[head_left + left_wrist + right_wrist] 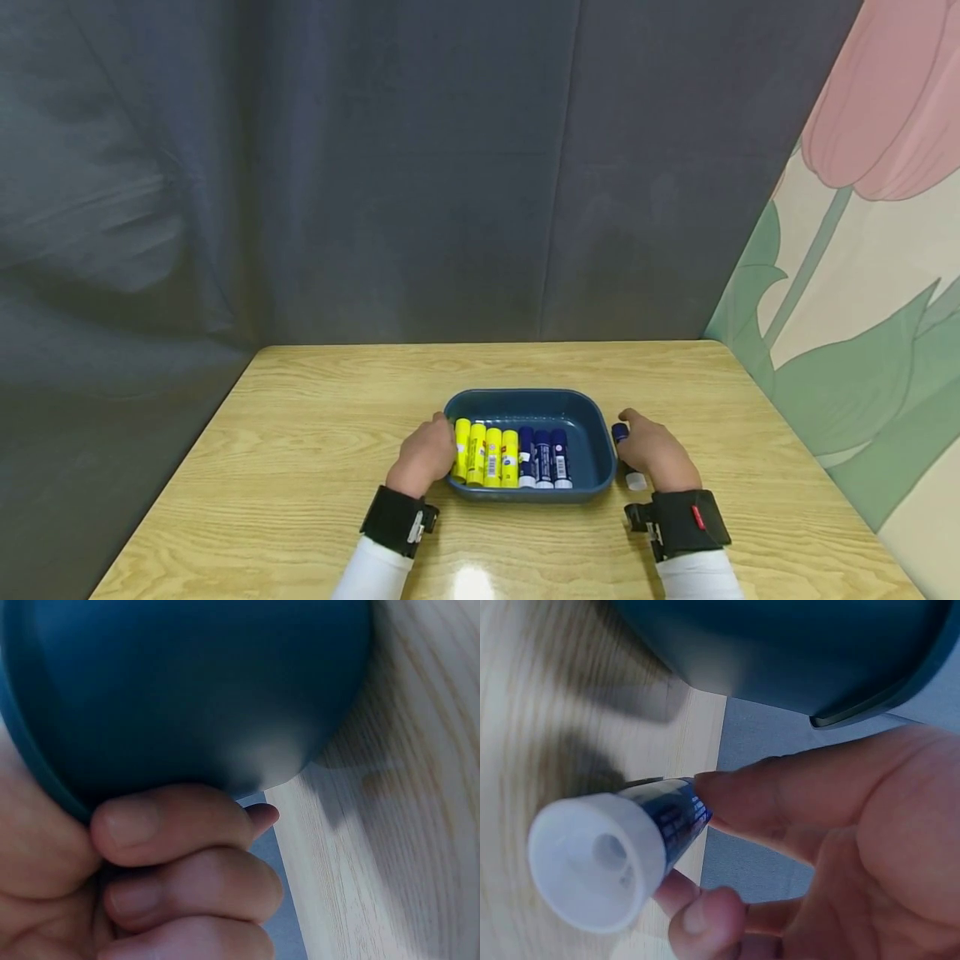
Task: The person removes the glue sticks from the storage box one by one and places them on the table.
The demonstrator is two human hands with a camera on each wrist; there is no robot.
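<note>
A dark blue tray (588, 492) sits on the table, holding several yellow glue sticks (492, 458) and three dark blue glue sticks (543, 460) laid side by side. My left hand (431, 452) grips the tray's left end, with curled fingers (172, 825) against the outside below the rim; inside the tray, part of this grip is hidden. Just right of the tray, my right hand (660, 450) pinches another dark blue glue stick (671, 814) between thumb and fingers. Its white base (592, 862) faces the wrist camera. Whether this stick touches the table, I cannot tell.
The wood-grain table (322, 400) extends around the tray on all sides. A dark grey curtain (412, 183) hangs behind it. At the right stands a wall (862, 333) painted with a tulip.
</note>
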